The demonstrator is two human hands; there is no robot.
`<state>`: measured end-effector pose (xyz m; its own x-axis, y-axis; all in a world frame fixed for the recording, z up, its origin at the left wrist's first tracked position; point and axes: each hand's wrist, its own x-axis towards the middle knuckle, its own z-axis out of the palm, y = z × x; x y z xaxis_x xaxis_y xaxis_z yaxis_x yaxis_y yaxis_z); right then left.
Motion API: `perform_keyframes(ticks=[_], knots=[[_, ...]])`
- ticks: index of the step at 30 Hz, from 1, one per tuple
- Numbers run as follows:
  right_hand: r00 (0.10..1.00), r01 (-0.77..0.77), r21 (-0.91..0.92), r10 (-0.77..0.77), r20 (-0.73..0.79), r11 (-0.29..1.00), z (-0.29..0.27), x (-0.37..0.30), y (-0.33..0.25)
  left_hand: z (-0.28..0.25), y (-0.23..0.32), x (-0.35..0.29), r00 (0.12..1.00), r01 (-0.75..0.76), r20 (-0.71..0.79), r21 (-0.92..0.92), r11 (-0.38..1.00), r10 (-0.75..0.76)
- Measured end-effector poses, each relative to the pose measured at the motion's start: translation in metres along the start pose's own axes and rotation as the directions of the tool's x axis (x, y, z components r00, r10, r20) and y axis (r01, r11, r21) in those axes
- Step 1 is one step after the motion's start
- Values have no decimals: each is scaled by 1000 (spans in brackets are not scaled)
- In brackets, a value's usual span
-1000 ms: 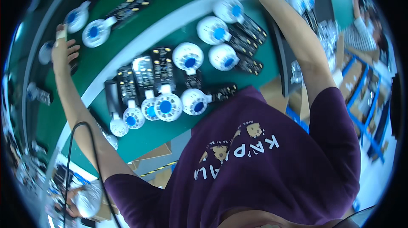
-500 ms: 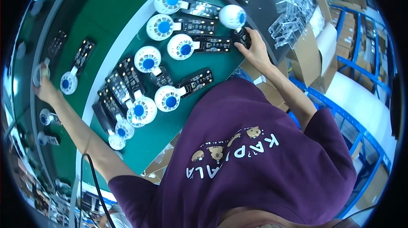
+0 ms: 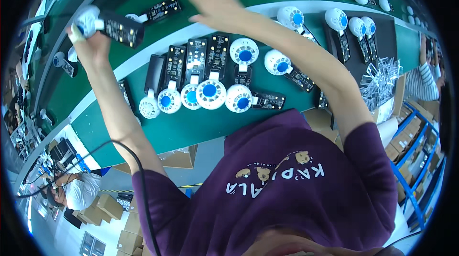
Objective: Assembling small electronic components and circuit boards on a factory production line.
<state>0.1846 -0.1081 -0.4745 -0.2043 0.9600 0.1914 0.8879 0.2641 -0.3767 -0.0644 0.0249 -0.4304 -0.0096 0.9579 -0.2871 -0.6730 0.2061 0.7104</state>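
Observation:
My left hand (image 3: 92, 48), out at the far left over the green conveyor belt, is closed on a circuit-board unit (image 3: 122, 29). This unit has a white round head and a long black body with a board showing. My right hand (image 3: 213, 6) reaches across the table to the belt with fingers stretched out and nothing in them. Just left of its fingertips another such unit (image 3: 162, 10) lies on the belt, its head partly hidden behind the held one. Below, on the green table, stands a row of similar units (image 3: 210, 89), several with blue discs on their heads.
A pale rail (image 3: 138, 62) divides the table from the belt. At the right, a black mat (image 3: 351, 60) carries more units and a heap of clear plastic pieces (image 3: 380, 77). Blue shelving (image 3: 406, 179) with cartons stands beyond. A black cable (image 3: 138, 160) hangs near my left arm.
My right hand has let go of a unit on the right and swung over to the belt. My left hand now holds a unit up off the belt. The view has turned.

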Motion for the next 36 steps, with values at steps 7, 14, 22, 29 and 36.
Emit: perform_keyframes(ticks=[7, 14, 22, 29, 36], knots=[[989, -21, -137, 41, 144, 990, 92, 73, -28, -62, -3, -17, 933, 325, 219, -168, 931, -287], [936, -349, 162, 337, 97, 923, -58, -32, 8, 34, -70, -53, 662, 693, 662, -362, 623, -352], [481, -861, -126, 707, -519, 493, -237, -299, 203, 154, -139, -107, 513, 792, 705, -170, 586, -489], [111, -993, -21, 893, -437, 113, -264, -381, 314, 217, -215, -157, 458, 813, 619, -1, 583, -638], [-49, -964, -232, 946, -322, -129, -333, -466, 369, 278, -260, -180, 402, 804, 610, 120, 582, -683]])
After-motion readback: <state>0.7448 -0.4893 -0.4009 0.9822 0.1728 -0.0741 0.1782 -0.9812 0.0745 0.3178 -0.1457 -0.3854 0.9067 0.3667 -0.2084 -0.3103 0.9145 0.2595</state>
